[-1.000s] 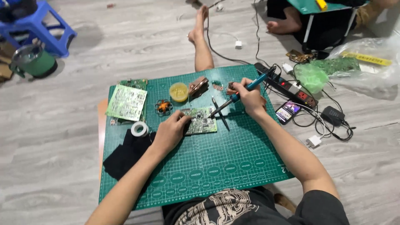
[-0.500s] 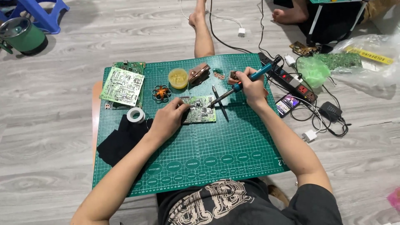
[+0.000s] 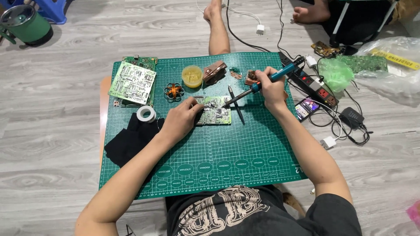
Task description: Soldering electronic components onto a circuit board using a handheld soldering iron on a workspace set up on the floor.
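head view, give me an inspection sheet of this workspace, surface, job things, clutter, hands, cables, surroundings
surface: green cutting mat with a grid, laid on a grey wood-look floor.
job's things: small circuit board flat on the mat; soldering iron, tip at the board's right edge.
clutter: larger circuit board, tape roll, black cloth, yellow tub, copper coil, loose dark tool.
grippers: left hand steadies the small circuit board; right hand grips the soldering iron.
cables: power strip right of the mat, with tangled leads and a charger.
surroundings: green mug top left, plastic bags right, another person's foot.
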